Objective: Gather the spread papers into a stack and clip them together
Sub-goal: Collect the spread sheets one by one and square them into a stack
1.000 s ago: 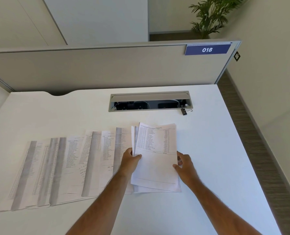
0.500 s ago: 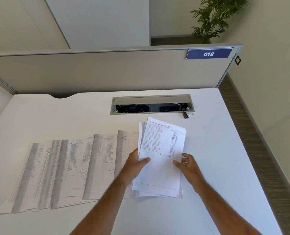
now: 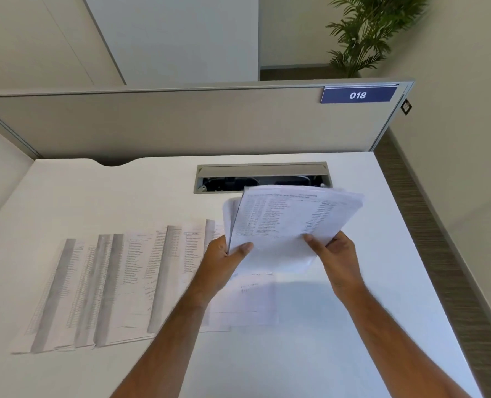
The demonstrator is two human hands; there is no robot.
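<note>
Above the desk (image 3: pixel 382 254), both hands hold a loose stack (image 3: pixel 290 222) of sheets.
Left hand (image 3: pixel 224 262) pinches its left edge, right hand (image 3: pixel 336 254) its right edge, fingers clamped on paper; more papers (image 3: pixel 118 282) lie spread at left.

Bare forearms — no sleeves, no jewellery

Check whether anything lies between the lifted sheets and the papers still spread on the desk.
Nothing visible does. Both hands, left hand and right hand, hold the lifted sheets above the desk; the spread papers lie just left, unobstructed.
</note>
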